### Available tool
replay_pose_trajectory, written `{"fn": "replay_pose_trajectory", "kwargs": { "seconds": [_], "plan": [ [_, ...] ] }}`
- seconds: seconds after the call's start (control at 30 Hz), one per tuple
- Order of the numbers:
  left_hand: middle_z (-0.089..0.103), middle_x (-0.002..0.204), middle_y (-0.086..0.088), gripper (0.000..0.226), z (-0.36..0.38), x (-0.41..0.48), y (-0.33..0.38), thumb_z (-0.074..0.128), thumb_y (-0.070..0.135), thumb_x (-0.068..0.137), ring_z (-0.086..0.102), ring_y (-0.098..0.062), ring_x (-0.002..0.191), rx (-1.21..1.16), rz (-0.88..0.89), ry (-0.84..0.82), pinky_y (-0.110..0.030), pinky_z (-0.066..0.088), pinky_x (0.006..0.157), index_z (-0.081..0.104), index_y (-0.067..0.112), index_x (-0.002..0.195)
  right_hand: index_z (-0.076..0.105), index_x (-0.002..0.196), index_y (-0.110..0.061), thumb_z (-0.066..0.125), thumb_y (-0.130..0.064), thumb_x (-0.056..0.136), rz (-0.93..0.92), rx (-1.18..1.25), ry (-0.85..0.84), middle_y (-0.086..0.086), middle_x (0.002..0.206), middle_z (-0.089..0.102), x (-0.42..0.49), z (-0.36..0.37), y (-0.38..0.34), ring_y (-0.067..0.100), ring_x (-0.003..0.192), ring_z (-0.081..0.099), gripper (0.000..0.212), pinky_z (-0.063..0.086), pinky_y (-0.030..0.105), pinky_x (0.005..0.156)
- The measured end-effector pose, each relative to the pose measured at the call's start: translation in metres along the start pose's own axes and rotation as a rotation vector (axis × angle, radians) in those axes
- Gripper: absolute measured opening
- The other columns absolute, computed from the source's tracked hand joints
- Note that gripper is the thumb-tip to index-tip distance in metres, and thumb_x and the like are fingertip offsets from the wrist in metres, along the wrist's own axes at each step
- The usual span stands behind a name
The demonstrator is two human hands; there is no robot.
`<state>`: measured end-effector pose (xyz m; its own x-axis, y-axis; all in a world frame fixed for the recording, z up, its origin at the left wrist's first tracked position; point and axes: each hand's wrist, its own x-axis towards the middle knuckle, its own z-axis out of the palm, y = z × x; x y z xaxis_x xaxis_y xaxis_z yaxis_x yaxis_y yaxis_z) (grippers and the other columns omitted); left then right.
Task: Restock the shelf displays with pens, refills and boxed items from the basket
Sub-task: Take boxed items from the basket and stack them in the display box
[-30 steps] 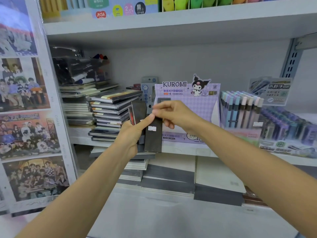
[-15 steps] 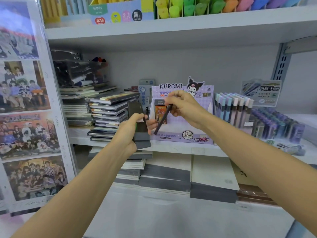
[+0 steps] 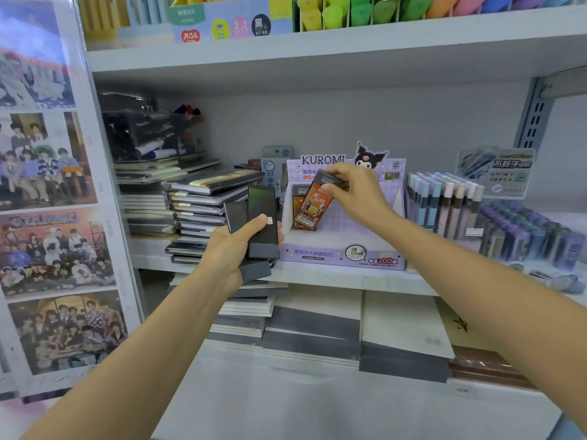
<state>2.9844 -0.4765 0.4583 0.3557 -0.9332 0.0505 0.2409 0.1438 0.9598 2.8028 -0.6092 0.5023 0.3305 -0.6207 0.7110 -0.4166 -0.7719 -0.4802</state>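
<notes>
Pinching the dark top end of a small orange box [image 3: 313, 206], the right hand [image 3: 355, 192] holds it tilted, with the top leaning right, inside the open purple display carton [image 3: 343, 252]. The box's lower end is down in the carton's tray, just beside a second box of the same kind [image 3: 298, 198] that stands upright at the tray's left end. Whether the held box touches the tray floor cannot be told.

The left hand [image 3: 228, 249] is curled round a small bunch of dark flat boxes [image 3: 262, 217], thumb pressed across the front one, holding them upright just left of the carton and in front of the shelf edge [image 3: 317, 276].

The carton sits on the middle shelf. To its left is a leaning pile of notebooks [image 3: 203, 198], with more flat stock piled behind that. To its right stands a block of pastel-capped tubes [image 3: 444, 204], and further right a tray of darker purple and blue tubes [image 3: 524, 236].

Below the shelf lie stacks of grey and white pads [image 3: 317, 325]. The shelf above [image 3: 317, 52] carries bright coloured stock. Group photo sheets [image 3: 47, 185] cover the panel on the far left.
</notes>
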Motion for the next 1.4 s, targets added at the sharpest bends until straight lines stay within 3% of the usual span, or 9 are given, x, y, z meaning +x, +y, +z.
{"fn": "replay_pose_trajectory", "kwargs": {
  "seconds": [0.3, 0.4, 0.5, 0.63, 0.73, 0.97, 1.07, 1.23, 1.4],
  "plan": [
    [0.075, 0.094, -0.014, 0.036, -0.001, 0.006, -0.004, 0.07, 0.026, 0.087, 0.073, -0.019, 0.066, 0.007, -0.017, -0.008, -0.026, 0.052, 0.046, 0.068, 0.001, 0.113, 0.069, 0.106, -0.002, 0.064, -0.011, 0.09, -0.1, -0.16, -0.193, 0.012, 0.098, 0.071, 0.016, 0.006, -0.004, 0.025, 0.091, 0.063, 0.019, 0.049, 0.038, 0.084],
    [0.075, 0.094, -0.013, 0.033, -0.002, 0.008, -0.005, 0.07, 0.026, 0.086, 0.074, -0.02, 0.07, 0.0, -0.012, -0.012, -0.028, 0.054, 0.05, 0.069, 0.001, 0.109, 0.069, 0.102, -0.003, 0.065, -0.012, 0.09, -0.079, -0.234, -0.254, 0.013, 0.094, 0.07, 0.023, 0.011, -0.008, 0.02, 0.081, 0.058, 0.016, 0.04, 0.028, 0.07],
    [0.075, 0.093, -0.014, 0.031, -0.004, 0.01, -0.006, 0.07, 0.026, 0.086, 0.074, -0.021, 0.071, -0.001, -0.01, -0.016, -0.029, 0.055, 0.05, 0.07, 0.002, 0.106, 0.069, 0.106, -0.006, 0.064, -0.012, 0.091, -0.073, -0.289, -0.305, 0.011, 0.097, 0.07, 0.026, 0.019, -0.011, 0.017, 0.08, 0.053, 0.016, 0.036, 0.024, 0.072],
    [0.075, 0.093, -0.014, 0.031, -0.008, 0.011, -0.009, 0.072, 0.023, 0.085, 0.074, -0.023, 0.073, -0.013, -0.011, -0.018, -0.03, 0.056, 0.052, 0.07, 0.001, 0.107, 0.065, 0.118, -0.011, 0.069, -0.012, 0.088, -0.095, -0.231, -0.168, 0.004, 0.107, 0.065, 0.016, 0.028, -0.01, 0.017, 0.095, 0.057, 0.03, 0.044, 0.028, 0.086],
    [0.075, 0.095, -0.014, 0.03, -0.008, 0.013, -0.011, 0.072, 0.023, 0.084, 0.074, -0.024, 0.078, -0.001, -0.011, -0.033, -0.037, 0.061, 0.062, 0.071, 0.001, 0.104, 0.06, 0.105, -0.011, 0.075, -0.012, 0.082, -0.094, -0.13, -0.008, -0.002, 0.103, 0.049, 0.005, 0.032, -0.004, 0.014, 0.09, 0.051, 0.028, 0.044, 0.024, 0.081],
    [0.075, 0.097, -0.015, 0.032, -0.003, 0.008, -0.01, 0.074, 0.022, 0.082, 0.074, -0.027, 0.083, 0.005, -0.002, -0.061, -0.044, 0.06, 0.078, 0.07, 0.002, 0.107, 0.068, 0.107, -0.011, 0.071, -0.02, 0.086, -0.05, -0.222, -0.01, 0.004, 0.108, 0.047, 0.002, 0.028, -0.003, 0.016, 0.099, 0.049, 0.023, 0.047, 0.03, 0.083],
    [0.074, 0.099, -0.018, 0.041, 0.0, 0.003, -0.007, 0.077, 0.025, 0.08, 0.073, -0.03, 0.089, 0.052, -0.028, -0.079, -0.047, 0.059, 0.08, 0.066, 0.003, 0.113, 0.067, 0.112, -0.014, 0.066, -0.027, 0.09, 0.009, -0.02, 0.019, -0.002, 0.111, 0.048, 0.0, 0.021, -0.014, 0.008, 0.088, 0.05, 0.025, 0.044, 0.023, 0.08],
    [0.07, 0.109, -0.022, 0.05, 0.011, -0.007, -0.004, 0.078, 0.026, 0.078, 0.066, -0.039, 0.105, 0.107, -0.068, -0.12, -0.055, 0.052, 0.093, 0.063, 0.001, 0.119, 0.068, 0.11, -0.014, 0.063, -0.016, 0.093, 0.194, 0.521, -0.29, -0.001, 0.092, 0.068, -0.013, 0.015, -0.031, -0.001, 0.066, 0.058, 0.018, 0.047, 0.015, 0.06],
    [0.073, 0.099, -0.019, 0.039, 0.012, -0.012, 0.0, 0.076, 0.02, 0.081, 0.071, -0.027, 0.075, 0.073, -0.065, -0.002, -0.035, 0.06, 0.062, 0.066, 0.002, 0.113, 0.062, 0.106, -0.015, 0.058, -0.009, 0.095, 0.204, 0.508, -0.18, 0.022, 0.09, 0.063, -0.025, 0.006, -0.023, 0.003, 0.055, 0.051, 0.012, 0.043, 0.021, 0.058]
  ]
}}
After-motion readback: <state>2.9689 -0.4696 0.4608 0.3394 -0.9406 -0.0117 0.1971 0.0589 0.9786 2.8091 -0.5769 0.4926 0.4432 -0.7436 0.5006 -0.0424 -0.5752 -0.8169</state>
